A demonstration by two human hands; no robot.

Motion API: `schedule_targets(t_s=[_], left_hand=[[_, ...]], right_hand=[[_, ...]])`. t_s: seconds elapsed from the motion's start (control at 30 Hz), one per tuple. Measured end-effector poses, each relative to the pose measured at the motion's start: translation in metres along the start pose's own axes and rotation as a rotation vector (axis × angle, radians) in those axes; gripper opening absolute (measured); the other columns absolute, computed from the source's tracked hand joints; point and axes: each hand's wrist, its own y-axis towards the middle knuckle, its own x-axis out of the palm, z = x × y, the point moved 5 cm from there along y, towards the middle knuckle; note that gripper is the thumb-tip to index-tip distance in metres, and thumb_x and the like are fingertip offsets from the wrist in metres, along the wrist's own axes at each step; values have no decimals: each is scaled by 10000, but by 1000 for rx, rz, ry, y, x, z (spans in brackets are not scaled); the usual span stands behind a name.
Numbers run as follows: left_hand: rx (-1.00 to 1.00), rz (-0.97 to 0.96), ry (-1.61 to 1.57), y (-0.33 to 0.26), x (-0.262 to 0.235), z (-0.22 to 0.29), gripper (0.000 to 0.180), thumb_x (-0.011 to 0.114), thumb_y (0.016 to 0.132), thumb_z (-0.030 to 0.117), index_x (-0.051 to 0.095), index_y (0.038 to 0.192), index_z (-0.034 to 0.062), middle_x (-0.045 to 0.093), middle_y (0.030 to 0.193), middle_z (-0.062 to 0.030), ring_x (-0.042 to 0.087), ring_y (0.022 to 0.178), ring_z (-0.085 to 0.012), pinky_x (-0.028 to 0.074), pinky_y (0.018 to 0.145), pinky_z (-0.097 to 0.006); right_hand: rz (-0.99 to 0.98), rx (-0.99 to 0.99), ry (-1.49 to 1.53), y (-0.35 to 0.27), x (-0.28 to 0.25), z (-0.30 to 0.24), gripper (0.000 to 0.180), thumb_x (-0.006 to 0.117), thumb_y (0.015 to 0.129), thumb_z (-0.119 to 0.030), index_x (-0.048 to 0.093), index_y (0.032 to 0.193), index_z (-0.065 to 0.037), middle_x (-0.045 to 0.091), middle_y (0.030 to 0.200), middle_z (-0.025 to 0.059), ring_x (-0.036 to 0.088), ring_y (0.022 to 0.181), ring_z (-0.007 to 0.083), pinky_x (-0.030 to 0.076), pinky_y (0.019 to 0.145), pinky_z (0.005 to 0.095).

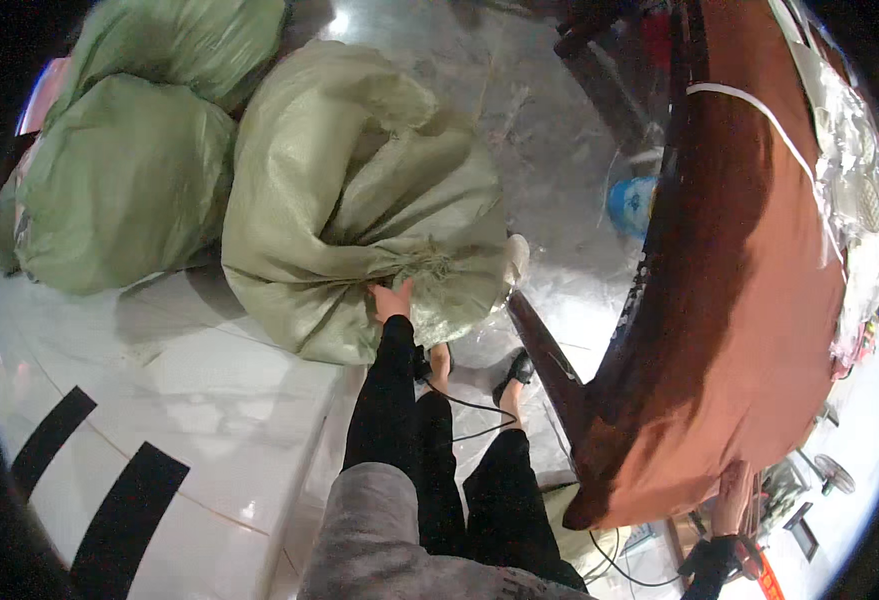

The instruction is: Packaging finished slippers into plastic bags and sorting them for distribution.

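Note:
A large pale green woven sack (289, 200) bulges on the floor in front of my legs, its mouth gathered into a bunched, frayed knot. At that gathered neck my left hand (391, 300) is closed on the fabric, fingers partly sunk in the folds. Far to the lower right, my right hand (730, 497) is at the near edge of the table covered in brown cloth (729, 330). How its fingers are set is too small and unclear to make out.
More green sacks (124, 190) stand at the left. Along the table's right side lie clear plastic packages (854, 185). A blue item (631, 205) sits on the floor beside the table, whose dark leg (544, 345) slants near my feet. Black cables (479, 408) hang by my legs.

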Motion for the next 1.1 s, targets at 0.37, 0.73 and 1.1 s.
schedule_targets(t_s=[0.37,0.73,1.1], left_hand=[[762,1165,-733,-308,-372,74,426,554,885,306,531,1133,-40,568,1160,-174,598,987,-303,475,847,-442],[721,586,-1211,-339,-422,-4,576,399,952,465,416,1316,19,429,1356,-112,409,1237,-231,304,1047,-388],[558,-679,-297,-191,88,-38,335,564,896,240,566,1154,26,618,1067,-154,578,1013,-288,453,867,-362]], right_hand=[[93,-117,-226,4,-11,-20,174,480,835,-51,460,995,15,492,932,212,503,911,395,416,758,466],[238,-848,225,-32,-25,-258,329,660,686,-63,644,1012,-106,569,1001,108,550,960,316,455,814,405],[-17,-621,-119,27,22,-257,673,526,854,-458,375,1397,-91,121,1488,288,117,1374,473,113,1089,585]])
